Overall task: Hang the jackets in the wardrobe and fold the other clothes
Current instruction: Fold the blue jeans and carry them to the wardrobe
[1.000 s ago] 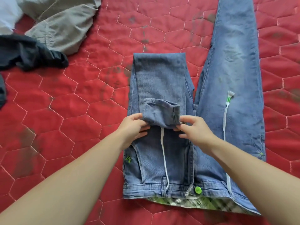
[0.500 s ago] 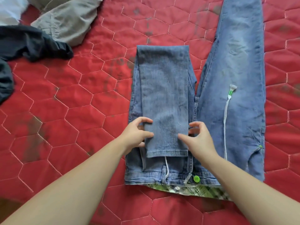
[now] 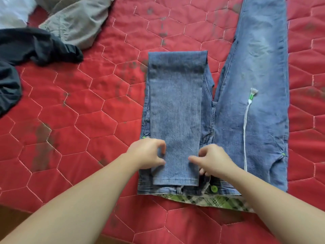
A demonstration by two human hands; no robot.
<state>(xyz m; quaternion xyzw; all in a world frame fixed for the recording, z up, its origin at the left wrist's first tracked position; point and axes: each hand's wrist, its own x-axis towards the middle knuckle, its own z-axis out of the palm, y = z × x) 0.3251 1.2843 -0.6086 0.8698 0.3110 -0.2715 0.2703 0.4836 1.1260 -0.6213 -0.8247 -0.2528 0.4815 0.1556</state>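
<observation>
1. Denim jeans (image 3: 260, 71) lie on red quilt (image 3: 88, 103), left leg (image 3: 175, 111) folded back toward waistband.
2. Left hand (image 3: 147, 155) and right hand (image 3: 212, 161) pinch the folded leg's edges near its hem.

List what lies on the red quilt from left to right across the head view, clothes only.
Black garment → grey-beige garment → folded-back jeans leg → white drawstring lying on the straight jeans leg.
</observation>
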